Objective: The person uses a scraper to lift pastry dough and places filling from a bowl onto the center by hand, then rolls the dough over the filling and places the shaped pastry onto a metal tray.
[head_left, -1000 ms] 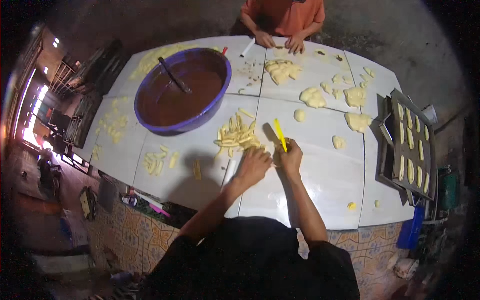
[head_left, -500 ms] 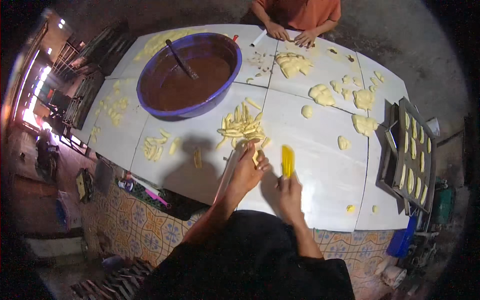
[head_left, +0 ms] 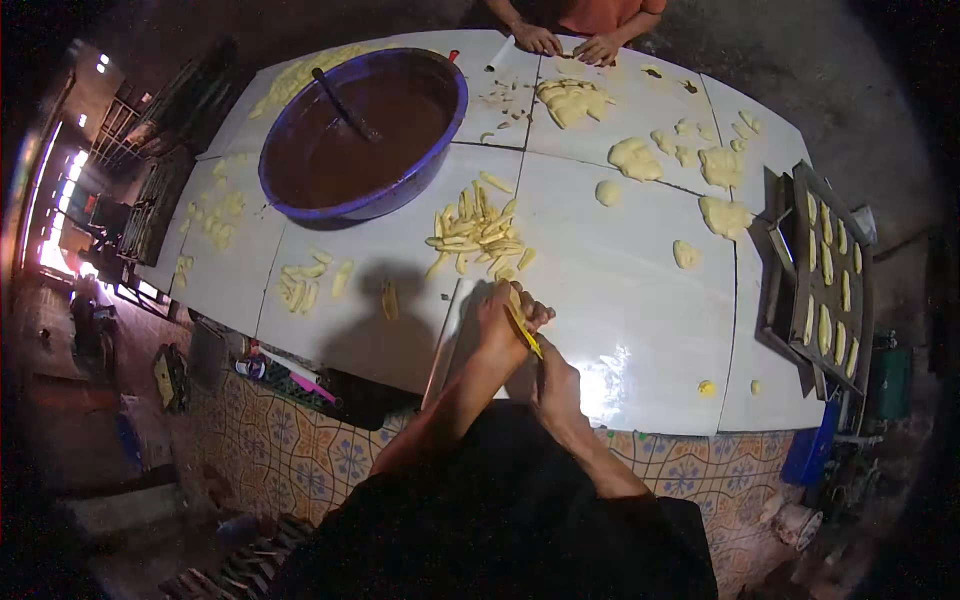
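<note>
My left hand [head_left: 507, 325] is closed around a pale yellow strip [head_left: 516, 303] that looks like a piece of banana. My right hand [head_left: 557, 385] grips a flat yellow blade-like tool [head_left: 528, 333], laid against the strip at my left palm; its handle is hidden in my fingers. Just beyond both hands lies a heap of similar pale strips [head_left: 478, 232] on the white tiled table [head_left: 620, 290]. Beside my left forearm a shiny roll [head_left: 447, 340], perhaps plastic film, rests on the tabletop.
A purple basin [head_left: 365, 208] of brown paste with a dark-handled spoon stands far left. Dough lumps [head_left: 635, 158] lie right. Trays of dough sticks [head_left: 838, 285] sit at the right edge. Across the table another person's hands [head_left: 597, 50] work at dough.
My right hand has moved left and brought the yellow tool from beside my left hand onto the strip. My left hand stays closed. The view has shifted slightly.
</note>
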A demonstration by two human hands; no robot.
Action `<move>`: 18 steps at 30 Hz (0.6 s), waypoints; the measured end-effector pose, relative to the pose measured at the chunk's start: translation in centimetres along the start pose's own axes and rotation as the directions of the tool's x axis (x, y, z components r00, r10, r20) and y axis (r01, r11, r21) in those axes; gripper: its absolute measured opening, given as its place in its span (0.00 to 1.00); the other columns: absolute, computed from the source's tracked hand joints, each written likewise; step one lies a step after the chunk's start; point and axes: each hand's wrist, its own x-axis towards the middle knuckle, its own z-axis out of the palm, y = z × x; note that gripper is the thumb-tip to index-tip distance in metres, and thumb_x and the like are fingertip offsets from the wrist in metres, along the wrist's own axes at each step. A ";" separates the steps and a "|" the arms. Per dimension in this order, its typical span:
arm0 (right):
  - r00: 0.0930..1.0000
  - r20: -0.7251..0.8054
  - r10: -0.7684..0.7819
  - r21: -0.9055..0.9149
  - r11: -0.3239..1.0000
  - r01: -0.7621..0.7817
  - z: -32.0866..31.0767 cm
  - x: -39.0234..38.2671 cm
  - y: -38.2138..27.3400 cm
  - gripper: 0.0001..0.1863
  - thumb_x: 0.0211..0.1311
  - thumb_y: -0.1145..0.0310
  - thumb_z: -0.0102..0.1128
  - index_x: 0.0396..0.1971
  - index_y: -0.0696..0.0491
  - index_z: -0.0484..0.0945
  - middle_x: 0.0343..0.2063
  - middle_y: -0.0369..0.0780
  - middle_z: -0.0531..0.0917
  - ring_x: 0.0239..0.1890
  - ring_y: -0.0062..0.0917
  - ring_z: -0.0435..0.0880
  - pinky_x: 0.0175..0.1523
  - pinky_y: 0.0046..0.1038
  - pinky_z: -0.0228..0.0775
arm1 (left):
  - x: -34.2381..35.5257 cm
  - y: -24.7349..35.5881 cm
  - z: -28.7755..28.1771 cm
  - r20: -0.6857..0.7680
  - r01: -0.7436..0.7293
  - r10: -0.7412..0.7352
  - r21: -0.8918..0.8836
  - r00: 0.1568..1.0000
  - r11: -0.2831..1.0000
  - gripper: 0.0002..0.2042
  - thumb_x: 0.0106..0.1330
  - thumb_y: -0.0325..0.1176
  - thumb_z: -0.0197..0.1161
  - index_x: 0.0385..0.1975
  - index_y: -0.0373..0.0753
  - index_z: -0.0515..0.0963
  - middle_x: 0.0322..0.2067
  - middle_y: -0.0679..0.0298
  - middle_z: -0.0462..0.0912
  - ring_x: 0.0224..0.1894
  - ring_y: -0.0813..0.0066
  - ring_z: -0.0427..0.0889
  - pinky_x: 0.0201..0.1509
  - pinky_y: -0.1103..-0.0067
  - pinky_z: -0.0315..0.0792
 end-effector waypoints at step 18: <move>0.996 0.034 -0.077 -0.155 0.985 0.081 1.0 0.3 1.0 0.25 0.45 0.74 0.61 0.46 0.60 0.65 0.27 0.52 0.78 0.22 0.46 0.79 0.24 0.40 0.71 | -2.4 -0.2 1.1 -0.080 -0.055 0.064 0.108 0.995 0.993 0.05 0.62 0.31 0.49 0.27 0.38 0.67 0.11 0.63 0.65 0.16 0.70 0.65 0.37 0.61 0.74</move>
